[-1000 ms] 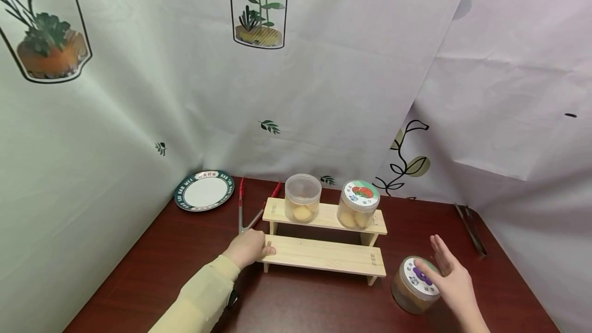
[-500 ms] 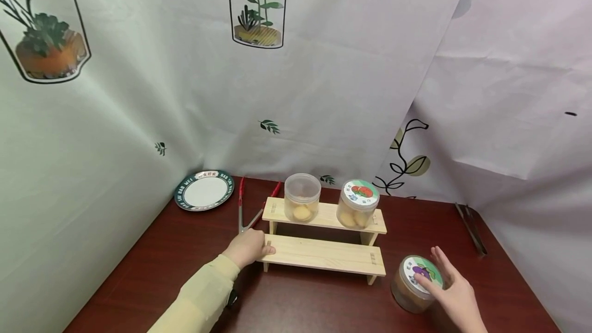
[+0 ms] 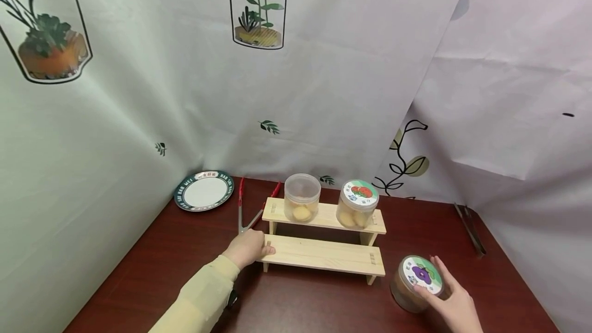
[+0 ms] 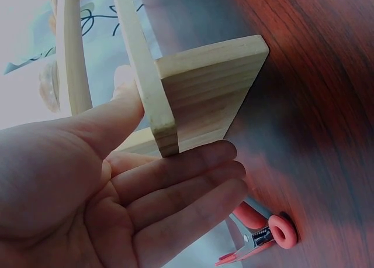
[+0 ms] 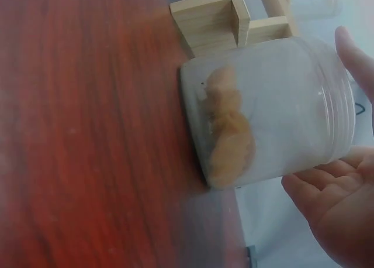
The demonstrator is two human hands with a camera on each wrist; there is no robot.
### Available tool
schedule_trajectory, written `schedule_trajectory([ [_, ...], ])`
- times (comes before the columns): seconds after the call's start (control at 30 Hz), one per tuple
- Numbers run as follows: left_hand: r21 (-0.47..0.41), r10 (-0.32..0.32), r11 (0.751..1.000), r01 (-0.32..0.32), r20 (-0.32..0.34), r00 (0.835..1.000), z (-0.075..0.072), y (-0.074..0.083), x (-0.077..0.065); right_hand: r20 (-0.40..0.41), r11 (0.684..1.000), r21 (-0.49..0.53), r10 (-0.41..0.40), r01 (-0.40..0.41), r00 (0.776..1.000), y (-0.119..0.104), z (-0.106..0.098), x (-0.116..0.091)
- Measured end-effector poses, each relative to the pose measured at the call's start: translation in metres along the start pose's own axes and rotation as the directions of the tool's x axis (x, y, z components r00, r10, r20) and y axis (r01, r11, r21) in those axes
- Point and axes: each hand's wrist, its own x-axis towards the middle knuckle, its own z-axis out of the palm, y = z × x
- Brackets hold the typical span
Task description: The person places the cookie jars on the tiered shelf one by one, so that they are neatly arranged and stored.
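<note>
A round clear-plastic jar (image 3: 411, 277) stands upright between spread thumb and fingers of the right hand (image 3: 454, 299); the left hand (image 3: 247, 248) pinches a crosswise pale-wood rack (image 3: 324, 254).

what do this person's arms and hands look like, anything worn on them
A pale yellow long sleeve reaches the left hand; a small black object shows beside the sleeve. No sleeve shows at the right hand. No gloves or rings are visible.

Lidded jar (image 3: 410, 280) upright near two-tier wooden rack (image 3: 324, 254).
</note>
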Motion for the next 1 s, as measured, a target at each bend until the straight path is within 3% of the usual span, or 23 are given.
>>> schedule_trajectory([
  [0.3,-0.007,-0.018,1.000,0.018,0.014,1.000,-0.0010,0.0014,-0.0008,0.030,0.999,-0.021,0.025,-0.024,0.999,0.0056,0.0013,-0.0015],
  [0.47,-0.009,-0.017,1.000,0.018,0.018,1.000,-0.0010,0.0012,-0.0007,0.043,0.997,0.025,0.076,-0.078,0.996,0.0034,0.0015,-0.0005],
  [0.63,-0.011,-0.018,1.000,0.018,0.016,1.000,-0.0002,-0.0001,-0.0003,0.033,0.992,0.075,0.095,-0.097,0.995,-0.0001,0.0028,0.0005],
  [1.0,-0.011,-0.015,1.000,0.015,0.015,1.000,0.0002,-0.0002,0.0004,-0.038,0.993,0.074,0.094,-0.091,0.995,-0.0025,0.0030,0.0014],
])
